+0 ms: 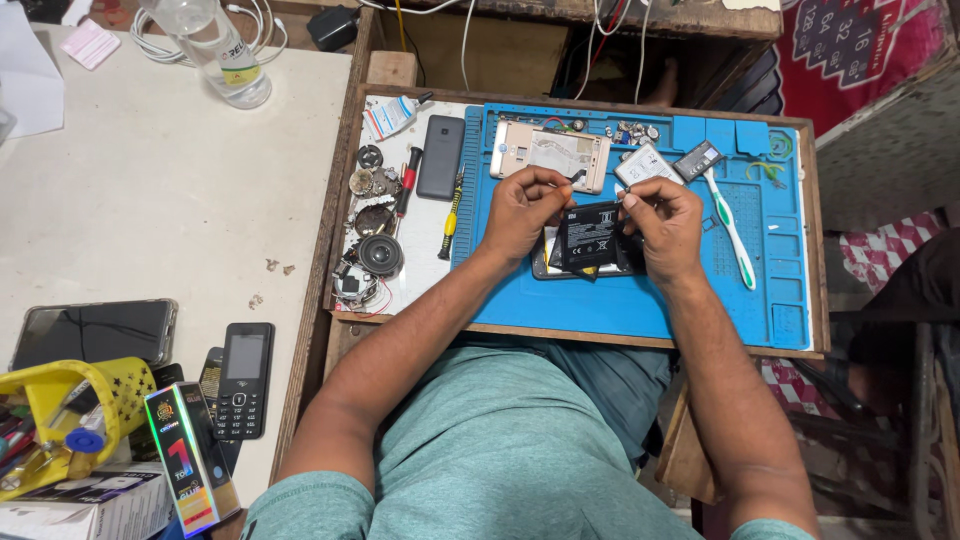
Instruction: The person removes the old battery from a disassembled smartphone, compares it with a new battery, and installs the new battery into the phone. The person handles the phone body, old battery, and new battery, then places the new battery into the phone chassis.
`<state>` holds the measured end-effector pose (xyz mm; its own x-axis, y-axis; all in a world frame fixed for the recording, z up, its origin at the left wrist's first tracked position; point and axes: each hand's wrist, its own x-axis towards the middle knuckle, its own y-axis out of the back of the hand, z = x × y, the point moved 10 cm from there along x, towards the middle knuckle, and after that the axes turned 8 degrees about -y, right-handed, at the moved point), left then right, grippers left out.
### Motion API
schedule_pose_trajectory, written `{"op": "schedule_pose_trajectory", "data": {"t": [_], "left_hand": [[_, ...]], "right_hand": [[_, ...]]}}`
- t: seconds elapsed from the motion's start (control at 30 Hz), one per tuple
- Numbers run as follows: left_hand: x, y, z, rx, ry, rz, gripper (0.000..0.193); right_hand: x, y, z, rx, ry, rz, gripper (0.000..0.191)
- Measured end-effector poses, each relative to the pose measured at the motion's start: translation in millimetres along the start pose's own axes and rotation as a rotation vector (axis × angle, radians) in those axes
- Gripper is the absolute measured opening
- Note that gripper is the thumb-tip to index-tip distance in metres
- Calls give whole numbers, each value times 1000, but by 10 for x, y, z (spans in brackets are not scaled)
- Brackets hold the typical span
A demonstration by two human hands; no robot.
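A black phone battery (590, 236) lies over an opened phone body (541, 268) on the blue repair mat (700, 300). My left hand (522, 210) rests at the battery's left edge with fingers curled against it. My right hand (665, 220) grips the battery's upper right corner, thumb and forefinger pinched there. A gold phone back cover (548, 153) lies just beyond my hands.
A white-and-green toothbrush (730, 230), two more batteries (672, 163) and small parts lie on the mat. Screwdrivers (452, 212), a speaker (380, 254), and a black phone (441, 156) sit left of it. The white table holds a bottle (215, 45), phones (243, 378) and a yellow holder (70, 410).
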<state>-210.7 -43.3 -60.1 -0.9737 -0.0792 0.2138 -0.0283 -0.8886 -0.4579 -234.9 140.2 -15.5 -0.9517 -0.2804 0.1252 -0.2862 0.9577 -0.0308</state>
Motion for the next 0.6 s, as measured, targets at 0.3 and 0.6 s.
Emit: {"op": "schedule_pose_trajectory", "data": {"t": [0.3, 0.6], "left_hand": [[-21, -70, -9, 62, 43, -72, 25], [-10, -5, -193, -30, 108, -46, 20]], "right_hand": [[5, 31, 27, 17, -15, 1, 2], [4, 36, 28, -6, -7, -8, 2]]}}
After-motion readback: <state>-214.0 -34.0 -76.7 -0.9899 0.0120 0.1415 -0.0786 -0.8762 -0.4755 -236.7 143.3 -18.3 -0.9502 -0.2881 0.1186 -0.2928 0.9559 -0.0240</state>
